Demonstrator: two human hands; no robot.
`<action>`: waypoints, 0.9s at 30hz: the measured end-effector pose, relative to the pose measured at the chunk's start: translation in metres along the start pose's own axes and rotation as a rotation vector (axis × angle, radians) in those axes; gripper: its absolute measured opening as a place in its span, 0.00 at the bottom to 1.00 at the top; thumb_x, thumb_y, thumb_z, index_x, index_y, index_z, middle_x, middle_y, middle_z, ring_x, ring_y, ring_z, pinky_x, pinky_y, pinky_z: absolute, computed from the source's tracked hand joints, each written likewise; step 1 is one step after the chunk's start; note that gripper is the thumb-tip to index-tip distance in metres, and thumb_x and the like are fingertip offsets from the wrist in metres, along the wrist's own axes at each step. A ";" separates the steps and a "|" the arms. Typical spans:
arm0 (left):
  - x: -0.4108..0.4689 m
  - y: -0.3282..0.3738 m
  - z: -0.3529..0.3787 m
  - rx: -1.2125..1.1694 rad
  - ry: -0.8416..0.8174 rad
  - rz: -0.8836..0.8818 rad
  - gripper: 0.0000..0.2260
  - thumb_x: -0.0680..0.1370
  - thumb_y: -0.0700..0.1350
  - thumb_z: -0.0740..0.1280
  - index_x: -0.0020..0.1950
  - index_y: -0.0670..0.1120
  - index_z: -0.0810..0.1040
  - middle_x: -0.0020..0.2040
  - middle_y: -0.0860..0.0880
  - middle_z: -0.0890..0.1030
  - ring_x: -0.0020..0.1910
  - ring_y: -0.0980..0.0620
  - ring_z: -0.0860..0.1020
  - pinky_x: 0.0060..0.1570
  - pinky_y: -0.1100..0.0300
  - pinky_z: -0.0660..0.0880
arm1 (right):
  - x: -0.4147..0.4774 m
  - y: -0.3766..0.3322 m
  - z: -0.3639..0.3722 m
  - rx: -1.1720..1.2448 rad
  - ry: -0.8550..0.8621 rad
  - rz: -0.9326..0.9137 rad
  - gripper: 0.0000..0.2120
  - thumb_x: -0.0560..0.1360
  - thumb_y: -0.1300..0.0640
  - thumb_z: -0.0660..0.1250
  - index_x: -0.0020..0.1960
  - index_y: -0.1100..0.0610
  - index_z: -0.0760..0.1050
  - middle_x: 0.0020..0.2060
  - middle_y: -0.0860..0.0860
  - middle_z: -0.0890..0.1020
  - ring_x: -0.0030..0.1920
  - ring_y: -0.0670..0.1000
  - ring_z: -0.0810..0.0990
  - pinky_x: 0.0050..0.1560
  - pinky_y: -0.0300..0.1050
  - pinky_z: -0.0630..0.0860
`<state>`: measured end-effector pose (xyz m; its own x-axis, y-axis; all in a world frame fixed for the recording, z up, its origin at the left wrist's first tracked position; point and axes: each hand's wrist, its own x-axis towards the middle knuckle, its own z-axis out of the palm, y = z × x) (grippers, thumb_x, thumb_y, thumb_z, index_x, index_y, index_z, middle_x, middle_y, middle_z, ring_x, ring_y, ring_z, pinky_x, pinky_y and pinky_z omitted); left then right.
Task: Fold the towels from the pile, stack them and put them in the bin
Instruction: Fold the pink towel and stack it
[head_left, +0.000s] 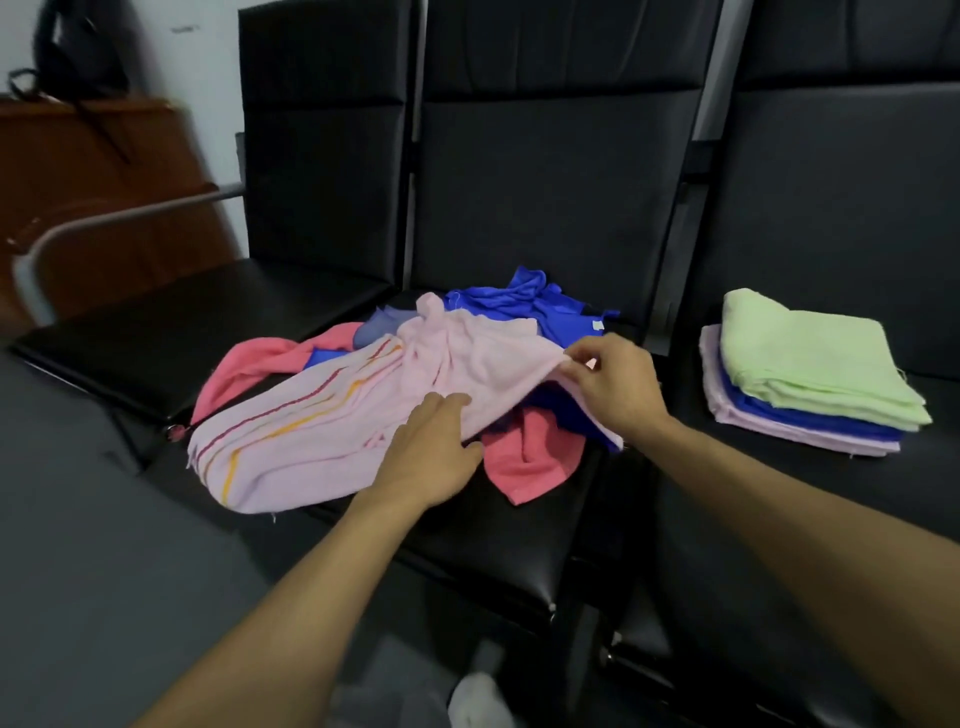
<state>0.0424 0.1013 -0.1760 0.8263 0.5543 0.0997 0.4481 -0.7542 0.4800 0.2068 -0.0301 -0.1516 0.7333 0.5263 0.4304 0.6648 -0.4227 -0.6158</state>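
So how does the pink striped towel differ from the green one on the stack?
The pink towel is unfolded and rumpled; the green towel is folded flat. The pink towel has red and orange stripes; the green towel is plain. The pink towel lies over the loose pile, with the right hand pinching its edge and the left hand resting on it; the green towel tops the stack, untouched. Both are on black seats.
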 end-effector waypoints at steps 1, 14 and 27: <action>0.000 0.002 0.000 -0.046 0.044 0.014 0.28 0.77 0.47 0.66 0.75 0.49 0.61 0.70 0.49 0.65 0.68 0.48 0.67 0.65 0.55 0.66 | 0.002 -0.010 -0.006 0.043 0.056 -0.034 0.07 0.75 0.54 0.70 0.47 0.57 0.84 0.33 0.42 0.74 0.36 0.42 0.72 0.39 0.37 0.61; -0.002 0.057 -0.023 0.076 0.445 0.099 0.10 0.79 0.42 0.59 0.59 0.42 0.74 0.54 0.45 0.78 0.50 0.43 0.74 0.41 0.61 0.58 | 0.011 -0.046 -0.057 0.595 0.172 0.135 0.06 0.81 0.50 0.55 0.50 0.51 0.67 0.44 0.53 0.81 0.43 0.54 0.85 0.37 0.55 0.83; -0.006 0.072 -0.003 -0.659 -0.382 0.016 0.21 0.72 0.44 0.71 0.63 0.50 0.70 0.57 0.53 0.73 0.55 0.57 0.73 0.51 0.68 0.70 | -0.020 0.013 -0.034 0.786 -0.109 0.608 0.11 0.72 0.72 0.53 0.42 0.60 0.71 0.30 0.54 0.74 0.25 0.48 0.74 0.31 0.45 0.80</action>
<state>0.0686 0.0449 -0.1401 0.9454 0.2943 -0.1399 0.2377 -0.3289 0.9140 0.2054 -0.0711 -0.1464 0.8743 0.4641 -0.1420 -0.1311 -0.0560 -0.9898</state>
